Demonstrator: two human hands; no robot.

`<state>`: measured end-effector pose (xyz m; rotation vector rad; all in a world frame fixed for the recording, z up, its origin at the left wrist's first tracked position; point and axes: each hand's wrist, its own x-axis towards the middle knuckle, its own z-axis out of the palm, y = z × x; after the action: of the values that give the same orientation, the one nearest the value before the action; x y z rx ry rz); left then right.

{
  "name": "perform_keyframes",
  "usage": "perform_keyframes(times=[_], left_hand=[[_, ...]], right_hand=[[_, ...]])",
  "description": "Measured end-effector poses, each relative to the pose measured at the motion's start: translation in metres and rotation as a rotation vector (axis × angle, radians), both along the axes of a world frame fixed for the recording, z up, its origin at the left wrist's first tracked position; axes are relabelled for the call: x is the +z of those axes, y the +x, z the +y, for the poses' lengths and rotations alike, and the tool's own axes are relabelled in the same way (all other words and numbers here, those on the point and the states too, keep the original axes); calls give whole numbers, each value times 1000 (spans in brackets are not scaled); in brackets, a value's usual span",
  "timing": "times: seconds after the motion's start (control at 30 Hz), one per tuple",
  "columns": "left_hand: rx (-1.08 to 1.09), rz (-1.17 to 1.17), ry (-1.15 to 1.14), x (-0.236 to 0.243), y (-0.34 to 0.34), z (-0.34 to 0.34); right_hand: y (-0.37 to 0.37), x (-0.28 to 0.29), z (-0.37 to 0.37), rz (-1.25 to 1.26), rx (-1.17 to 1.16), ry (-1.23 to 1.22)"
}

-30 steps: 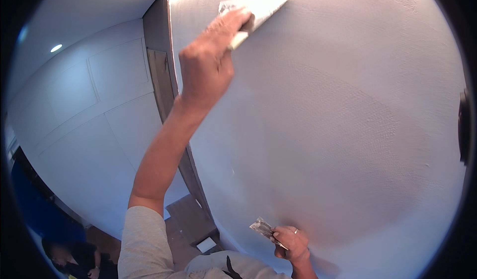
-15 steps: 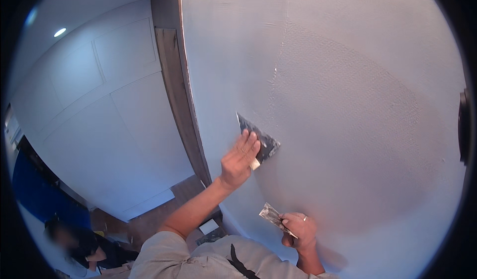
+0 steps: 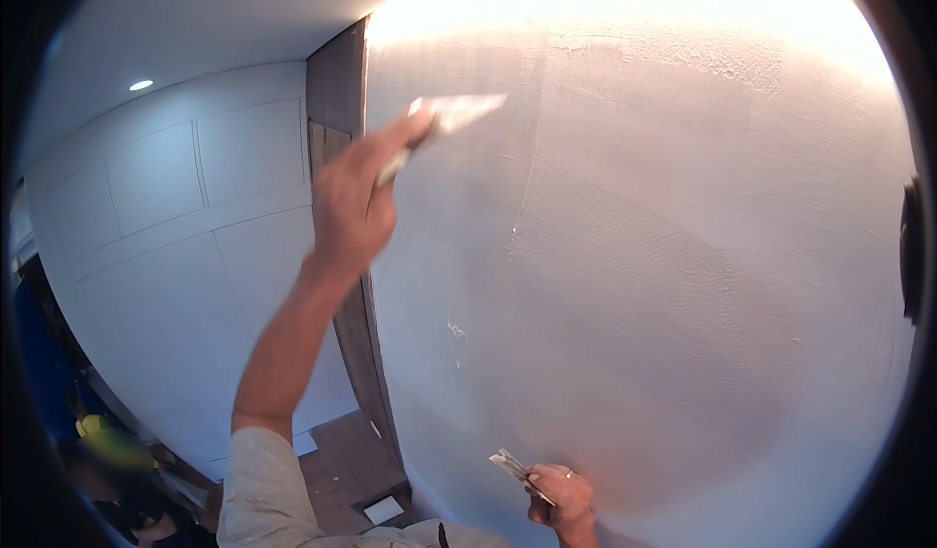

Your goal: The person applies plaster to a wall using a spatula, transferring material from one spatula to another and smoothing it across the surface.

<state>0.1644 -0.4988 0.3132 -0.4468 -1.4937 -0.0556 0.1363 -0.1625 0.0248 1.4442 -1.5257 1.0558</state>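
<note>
My left hand (image 3: 356, 202) is raised toward the upper left edge of the wall. Its fingers are closed around a wide putty knife (image 3: 459, 111), whose blade is pale and blurred by motion. Low down by the wall, my right hand (image 3: 564, 494), with a ring on one finger, grips a smaller scraper (image 3: 509, 465) smeared with dried filler. The plastered wall (image 3: 644, 353) fills the right side. It shows textured patches, a ridge line running down its middle and a small rough mark to the left of that ridge.
Dark wooden trim (image 3: 337, 75) borders the wall's left edge. Beyond it stand white panelled fronts (image 3: 161, 304). Another person (image 3: 146, 509) is at the lower left. A white rectangular thing (image 3: 383, 510) lies low down near the wall's foot. Bright light washes the wall's top.
My left hand has lifted the putty knife off the middle of the wall, up and to the left. The right hand still holds its scraper low. The view has tilted upward.
</note>
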Motion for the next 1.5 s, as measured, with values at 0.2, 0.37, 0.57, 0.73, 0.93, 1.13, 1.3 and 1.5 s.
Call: perform_keyframes(times=[0.2, 0.37, 0.57, 0.73, 0.93, 1.13, 1.3, 1.5], left_hand=[[87, 167, -86, 118, -43, 9], [180, 177, -103, 126, -63, -5], [139, 70, -68, 2, -58, -27], [76, -118, 105, -160, -52, -7], [59, -255, 352, -309, -49, 43], [48, -389, 495, -389, -37, 84], [-71, -479, 461, -375, -4, 40], [-38, -225, 613, -283, -32, -5]], right_hand=[[-9, -24, 11, 11, -17, 26], [-8, -21, 8, 6, -13, 32], [-13, -21, 3, -13, 56, 21], [-24, -32, 6, 12, 52, 18], [-25, -38, 7, -93, 50, 48], [-28, -40, 8, -41, 53, 70], [-25, -33, 8, -14, 5, 43], [-24, -36, 2, -5, 24, 10]])
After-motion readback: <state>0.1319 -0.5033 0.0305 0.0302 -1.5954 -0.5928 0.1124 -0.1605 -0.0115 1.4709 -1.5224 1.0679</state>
